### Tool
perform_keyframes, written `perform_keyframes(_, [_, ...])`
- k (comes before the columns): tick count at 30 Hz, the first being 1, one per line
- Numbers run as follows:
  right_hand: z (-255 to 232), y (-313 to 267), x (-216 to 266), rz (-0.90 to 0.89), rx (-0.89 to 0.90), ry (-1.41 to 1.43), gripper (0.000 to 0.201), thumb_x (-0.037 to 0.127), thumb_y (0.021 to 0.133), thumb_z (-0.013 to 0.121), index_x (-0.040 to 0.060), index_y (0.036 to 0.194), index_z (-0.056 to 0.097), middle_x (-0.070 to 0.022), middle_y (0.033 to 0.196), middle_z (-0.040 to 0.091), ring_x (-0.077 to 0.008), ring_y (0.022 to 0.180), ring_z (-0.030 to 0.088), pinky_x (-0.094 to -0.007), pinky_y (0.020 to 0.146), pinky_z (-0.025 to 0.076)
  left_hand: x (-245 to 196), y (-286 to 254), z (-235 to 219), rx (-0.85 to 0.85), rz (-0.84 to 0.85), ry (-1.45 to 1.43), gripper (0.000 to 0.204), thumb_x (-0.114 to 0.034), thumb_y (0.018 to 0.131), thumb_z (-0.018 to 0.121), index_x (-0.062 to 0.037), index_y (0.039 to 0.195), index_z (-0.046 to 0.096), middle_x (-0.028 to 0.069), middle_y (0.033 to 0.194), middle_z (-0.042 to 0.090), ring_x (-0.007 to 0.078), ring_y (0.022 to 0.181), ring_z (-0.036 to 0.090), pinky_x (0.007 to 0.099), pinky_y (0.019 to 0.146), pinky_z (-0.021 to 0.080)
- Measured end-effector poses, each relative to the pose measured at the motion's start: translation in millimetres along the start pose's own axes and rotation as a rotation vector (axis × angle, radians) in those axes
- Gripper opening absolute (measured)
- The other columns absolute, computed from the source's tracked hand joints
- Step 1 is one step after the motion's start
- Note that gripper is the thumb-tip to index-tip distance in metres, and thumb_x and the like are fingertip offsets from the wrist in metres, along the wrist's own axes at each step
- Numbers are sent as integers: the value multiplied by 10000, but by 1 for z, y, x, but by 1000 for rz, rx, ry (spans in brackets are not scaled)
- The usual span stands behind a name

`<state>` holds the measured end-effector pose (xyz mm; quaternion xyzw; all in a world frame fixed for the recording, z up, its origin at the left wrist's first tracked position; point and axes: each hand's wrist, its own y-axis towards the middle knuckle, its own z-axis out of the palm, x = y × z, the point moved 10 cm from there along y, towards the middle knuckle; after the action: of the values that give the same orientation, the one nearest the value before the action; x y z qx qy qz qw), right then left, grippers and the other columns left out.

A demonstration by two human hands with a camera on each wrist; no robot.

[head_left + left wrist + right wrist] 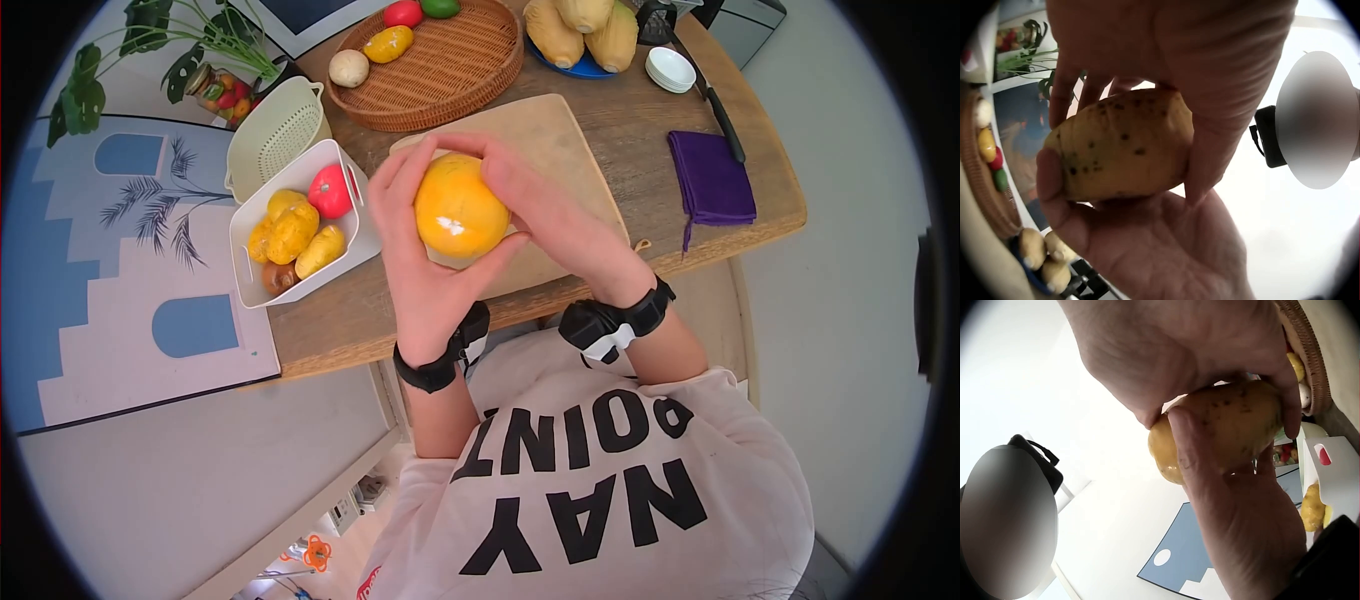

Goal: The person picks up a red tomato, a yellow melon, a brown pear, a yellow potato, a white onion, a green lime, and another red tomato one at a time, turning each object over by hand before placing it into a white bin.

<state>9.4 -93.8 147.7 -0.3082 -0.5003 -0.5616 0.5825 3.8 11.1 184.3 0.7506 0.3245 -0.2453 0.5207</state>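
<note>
Held up over the cutting board (555, 135) is a glossy yellow-orange oblong fruit or vegetable (462, 205), end-on in the head view. Its side (1125, 147) shows dark specks and a faint green tint in the left wrist view. My left hand (425, 270) curves its fingers and thumb round the left side. From the right, my right hand (560, 205) grips it too, thumb low and fingers over the top. In the right wrist view one thumb lies along the speckled skin (1235, 419). Parts of its surface are hidden by the hands.
Left of the hands stands a white basket (345, 268) of yellow potatoes and a red item, beside a pale colander (280, 135). Behind sit a wicker tray (450, 60) and a blue plate (585, 70) of tan squash. A knife (722, 120) lies against a purple cloth (712, 180).
</note>
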Motion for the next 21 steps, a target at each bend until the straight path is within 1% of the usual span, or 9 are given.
perform_keyframes(1, [1,-1,1,1,9,-44,529,413,1029,450,40,1402,407,-88,1324,493,-166,1268,437,-301,1069,343,-3,-1,-3,-45,39,91,817,-102,609,851,-69,1339,485,128,1306,473,296,1208,495,407,1007,409])
perform_keyframes(4, [2,-1,2,13,82,-159,576,406,1009,508,43,1433,364,-95,1319,497,-166,1259,443,-300,1050,368,18,-4,-8,-58,-131,-137,867,-147,604,896,-55,1351,467,116,1306,451,271,1238,474,386,1021,401])
perform_keyframes(7, [6,-6,-4,116,161,-111,643,356,970,601,58,1463,317,-85,1307,502,-165,1220,467,-299,997,415,25,-6,-6,-86,-330,-656,815,-152,694,856,-48,1385,437,104,1337,450,238,1224,481,356,1032,392])
perform_keyframes(10, [8,-5,-3,134,163,-135,726,276,914,687,72,1483,283,-105,1311,508,-185,1172,510,-314,925,464,30,-3,-10,-101,-263,-657,730,-162,810,775,-46,1421,394,95,1371,441,208,1211,491,334,1016,409])
perform_keyframes(13, [-2,1,19,-349,-19,-544,779,197,855,734,97,1487,290,-145,1255,530,-242,1118,555,-345,879,491,32,-1,-10,-123,-282,-575,672,-174,881,704,-57,1449,363,105,1378,439,200,1204,491,335,1010,416])
perform_keyframes(16, [-2,-1,25,-276,-76,-805,814,126,828,723,123,1509,277,-165,1368,457,-300,1205,521,-384,978,462,27,-2,-8,-146,-403,-486,611,-164,926,650,-61,1450,352,102,1358,436,197,1202,474,347,1021,405])
perform_keyframes(19, [11,-4,20,-221,-41,-1036,815,115,819,720,160,1510,291,-183,1286,475,-354,1147,532,-395,945,479,42,-10,-3,-184,-442,-410,552,-184,951,611,-64,1427,358,98,1341,440,196,1192,474,349,1016,407])
perform_keyframes(21, [19,-7,18,-175,18,-938,812,110,822,716,162,1511,288,-185,1260,473,-367,1144,525,-400,958,471,48,-10,-7,-203,-421,-326,501,-229,976,567,-76,1409,366,101,1317,468,199,1197,484,342,1003,420])
